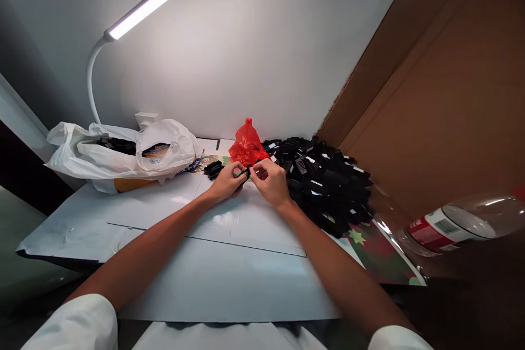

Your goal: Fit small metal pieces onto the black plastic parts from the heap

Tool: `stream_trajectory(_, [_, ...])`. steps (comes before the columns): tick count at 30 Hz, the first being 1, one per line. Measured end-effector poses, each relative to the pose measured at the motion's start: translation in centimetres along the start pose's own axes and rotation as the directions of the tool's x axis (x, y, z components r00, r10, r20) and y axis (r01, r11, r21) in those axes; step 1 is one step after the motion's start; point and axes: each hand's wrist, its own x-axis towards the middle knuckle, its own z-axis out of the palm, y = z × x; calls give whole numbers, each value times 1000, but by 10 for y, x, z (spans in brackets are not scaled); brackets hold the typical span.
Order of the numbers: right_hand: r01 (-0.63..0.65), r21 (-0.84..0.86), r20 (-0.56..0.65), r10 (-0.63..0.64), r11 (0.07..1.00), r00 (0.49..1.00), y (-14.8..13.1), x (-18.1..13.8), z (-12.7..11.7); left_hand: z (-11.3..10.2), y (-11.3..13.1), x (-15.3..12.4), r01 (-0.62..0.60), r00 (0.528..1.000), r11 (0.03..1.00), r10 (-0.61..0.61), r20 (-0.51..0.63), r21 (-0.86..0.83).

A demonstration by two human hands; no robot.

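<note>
The work seems to be in the middle, with one piece in handling: a small, dark black piece, probably of plastic [247, 171], is between the two hands, a little above the white, smooth-surfaced counter [229, 284]. To the right lies a large, loose heap of flat black pieces [328, 183], some of them with white marks, and to the left, just beyond the left hand, lies a small group of black pieces [213, 169]. Which of these are already handled and which are left, I cannot tell with certainty, because they look much alike; by their number, I judge that much may remain. The left hand [227, 181] is nearly closed, with its thumb and forefinger gripping the small piece, and its other fingers are curled below. The right hand [270, 181] has its thumb and forefinger pinched together at the other end of this same piece, while the rest of its fingers are bent; the exact contact is partly covered by the fingertips. Behind the hands stands a crumpled bag of thin red plastic [247, 145], and at the far left rests a bulky white plastic bag [110, 161], with dark things visible inside.
</note>
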Motion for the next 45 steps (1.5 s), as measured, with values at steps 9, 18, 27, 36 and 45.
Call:
stream_trajectory(9, [-36,16,28,36,999,999,1,1,1,0,-5,2,-42,999,996,44,-27,80])
stream_trajectory(18, [-201,279,161,161,939,974,7,9,-3,-1,-9,4,-124,992,991,124,-8,59])
stream_trajectory(27, [-113,378,274,5,919,962,20,12,-3,-12,-7,11,1,996,967,21,84,-255])
stream_trajectory(36, [-175,428,334,24,887,942,22,13,-3,-15,-7,8,24,977,944,48,208,-329])
stream_trajectory(45, [-212,456,353,42,864,935,17,13,-6,-16,-7,9,53,971,944,27,236,-326])
